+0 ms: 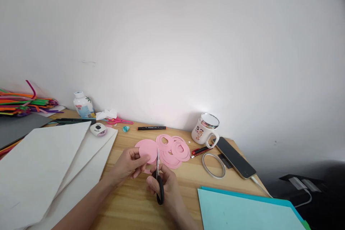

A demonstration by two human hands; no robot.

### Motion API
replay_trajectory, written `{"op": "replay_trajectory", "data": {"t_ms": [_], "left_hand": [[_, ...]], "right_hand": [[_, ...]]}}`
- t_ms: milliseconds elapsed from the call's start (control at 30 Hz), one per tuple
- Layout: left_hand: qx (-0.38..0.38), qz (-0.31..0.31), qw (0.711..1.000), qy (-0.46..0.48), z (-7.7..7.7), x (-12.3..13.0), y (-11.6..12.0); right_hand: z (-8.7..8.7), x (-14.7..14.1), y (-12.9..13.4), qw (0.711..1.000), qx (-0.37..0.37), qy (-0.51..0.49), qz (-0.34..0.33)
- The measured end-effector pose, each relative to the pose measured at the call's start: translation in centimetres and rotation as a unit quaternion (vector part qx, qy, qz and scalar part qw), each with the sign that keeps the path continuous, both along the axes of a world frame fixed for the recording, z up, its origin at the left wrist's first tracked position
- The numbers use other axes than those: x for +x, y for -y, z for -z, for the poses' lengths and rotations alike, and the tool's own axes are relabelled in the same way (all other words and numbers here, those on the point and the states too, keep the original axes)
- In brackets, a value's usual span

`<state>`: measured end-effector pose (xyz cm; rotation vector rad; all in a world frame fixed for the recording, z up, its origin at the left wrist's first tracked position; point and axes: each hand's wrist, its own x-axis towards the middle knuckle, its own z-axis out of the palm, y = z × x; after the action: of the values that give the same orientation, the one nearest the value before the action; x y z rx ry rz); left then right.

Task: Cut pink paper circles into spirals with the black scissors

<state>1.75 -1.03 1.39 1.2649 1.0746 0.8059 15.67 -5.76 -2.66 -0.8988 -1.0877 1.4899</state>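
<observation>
Between the thumb and fingers of my left hand [132,163] is a pink paper circle [148,150], held up over the desk. My right hand [167,185] is closed round the black handles of a pair of scissors [159,187]. Their metal blades point away from me and meet the right edge of the circle; I cannot tell how far they are apart. Just behind and to the right, several pink paper rings [176,152] lie overlapping on the wooden desk [126,201]. Part of another pink piece shows below the circle, partly covered by my hands.
White boards [48,165] cover the left side; light blue sheets [242,208] lie front right. A white mug [202,131], a roll of tape [214,165] and a phone [235,158] stand or lie right. Behind are a black marker [151,128], pink scissors [121,120] and a white bottle [83,105].
</observation>
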Motion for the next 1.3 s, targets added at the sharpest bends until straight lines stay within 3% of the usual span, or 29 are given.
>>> {"op": "replay_trajectory", "data": {"t_ms": [367,833,1300], "left_hand": [[-0.008,0.002,1.0,-0.016,0.0,0.1,0.3],[0.018,-0.001,1.0,0.004,0.9,-0.6,-0.2],[0.015,-0.016,0.999,0.042,0.2,-0.4,-0.2]], "right_hand": [[-0.4,0.3,-0.1,1.0,0.021,0.008,0.013],[-0.2,0.3,0.0,0.999,-0.005,0.031,0.014],[0.5,0.0,0.1,0.999,-0.036,-0.004,0.006]]}}
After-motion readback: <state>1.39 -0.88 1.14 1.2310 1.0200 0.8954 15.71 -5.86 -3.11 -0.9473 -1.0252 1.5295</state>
